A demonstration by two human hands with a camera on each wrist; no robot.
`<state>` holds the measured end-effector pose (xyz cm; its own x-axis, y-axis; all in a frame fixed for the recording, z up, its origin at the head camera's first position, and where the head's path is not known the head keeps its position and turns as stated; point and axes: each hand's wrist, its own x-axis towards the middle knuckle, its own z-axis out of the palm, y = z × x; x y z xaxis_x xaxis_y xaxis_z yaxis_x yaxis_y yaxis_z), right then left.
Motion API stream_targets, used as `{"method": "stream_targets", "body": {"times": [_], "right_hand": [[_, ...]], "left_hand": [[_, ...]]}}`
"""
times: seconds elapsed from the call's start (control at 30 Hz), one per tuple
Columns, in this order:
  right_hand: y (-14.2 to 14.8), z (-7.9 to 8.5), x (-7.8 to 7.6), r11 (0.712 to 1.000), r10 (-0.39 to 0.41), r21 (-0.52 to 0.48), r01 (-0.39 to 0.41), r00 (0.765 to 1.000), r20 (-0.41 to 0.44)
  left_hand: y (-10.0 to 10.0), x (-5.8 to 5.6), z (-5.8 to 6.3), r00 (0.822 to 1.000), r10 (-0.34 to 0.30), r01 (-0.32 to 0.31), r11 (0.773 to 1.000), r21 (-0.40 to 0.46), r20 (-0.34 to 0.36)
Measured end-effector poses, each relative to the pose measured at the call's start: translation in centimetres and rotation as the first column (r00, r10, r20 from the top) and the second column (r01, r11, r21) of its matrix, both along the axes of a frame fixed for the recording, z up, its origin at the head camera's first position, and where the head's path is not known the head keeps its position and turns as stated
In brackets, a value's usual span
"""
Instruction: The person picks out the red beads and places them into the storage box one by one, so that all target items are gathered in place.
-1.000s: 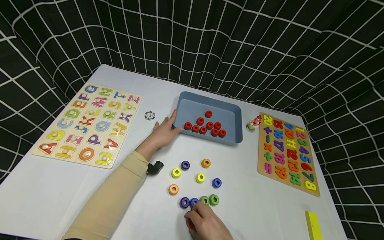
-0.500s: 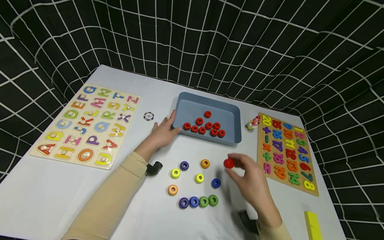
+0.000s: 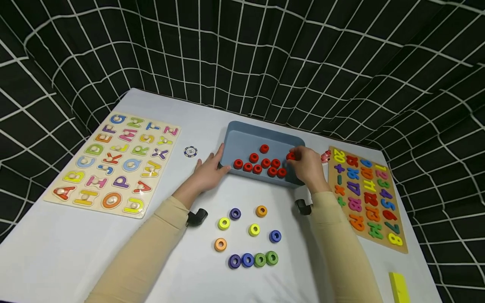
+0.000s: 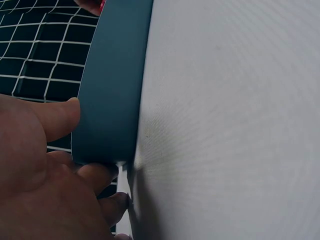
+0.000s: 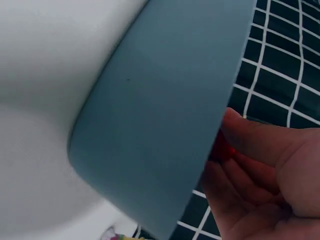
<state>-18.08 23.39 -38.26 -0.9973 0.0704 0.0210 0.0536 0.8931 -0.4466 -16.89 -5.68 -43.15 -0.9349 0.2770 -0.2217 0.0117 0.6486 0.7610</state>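
Note:
A blue-grey tray (image 3: 246, 139) at the back of the table holds several red rings (image 3: 264, 148), mostly gathered toward its front. My left hand (image 3: 207, 173) rests at the tray's front left corner, fingers spread along the side; in the left wrist view its thumb (image 4: 65, 117) touches the tray wall near the rim. Over the tray's right end, my right hand (image 3: 308, 166) pinches another red ring (image 3: 290, 156) between thumb and fingertips. That ring is partly hidden behind the tray wall in the right wrist view, where the right hand (image 5: 260, 170) reaches over the rim.
Purple, yellow, orange, blue and green rings (image 3: 254, 229) lie in front of the tray. A letter board (image 3: 113, 164) lies left, a number board (image 3: 367, 198) right. Nearby are a poker chip (image 3: 190, 151), a small figurine (image 3: 326, 156) and a yellow block (image 3: 399, 287).
My right hand has carried a red ring from the table's front, past the coloured rings, up to the tray's right end. The left hand has stayed at the tray's corner.

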Motion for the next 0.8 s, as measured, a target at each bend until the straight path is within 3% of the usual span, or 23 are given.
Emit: {"method": "stream_targets", "body": {"times": [0.2,0.33,0.47,0.63,0.8], "right_hand": [[0.2,-0.4,-0.8,0.998,0.049,0.023,-0.051,0.997,0.061],[0.7,-0.5,-0.6,0.995,0.076,0.054,-0.084,0.988,0.138],[1.1,-0.4,0.0,0.997,0.07,0.021,-0.074,0.987,0.146],[1.2,-0.3,1.5,0.998,0.063,-0.035,-0.06,0.994,0.089],[1.0,-0.8,4.3,0.997,0.064,-0.039,-0.063,0.997,0.039]], "left_hand": [[0.4,0.2,0.1,1.0,-0.002,0.002,1.0,0.0,-0.009],[0.6,0.3,0.1,1.0,-0.014,0.014,1.0,-0.001,0.001],[0.4,0.2,0.1,1.0,-0.017,0.017,1.0,-0.005,0.002],[-0.3,0.0,-0.2,1.0,-0.003,0.003,1.0,-0.007,-0.001],[-1.3,-0.4,-0.8,0.999,-0.022,0.022,1.0,-0.022,0.028]]}}
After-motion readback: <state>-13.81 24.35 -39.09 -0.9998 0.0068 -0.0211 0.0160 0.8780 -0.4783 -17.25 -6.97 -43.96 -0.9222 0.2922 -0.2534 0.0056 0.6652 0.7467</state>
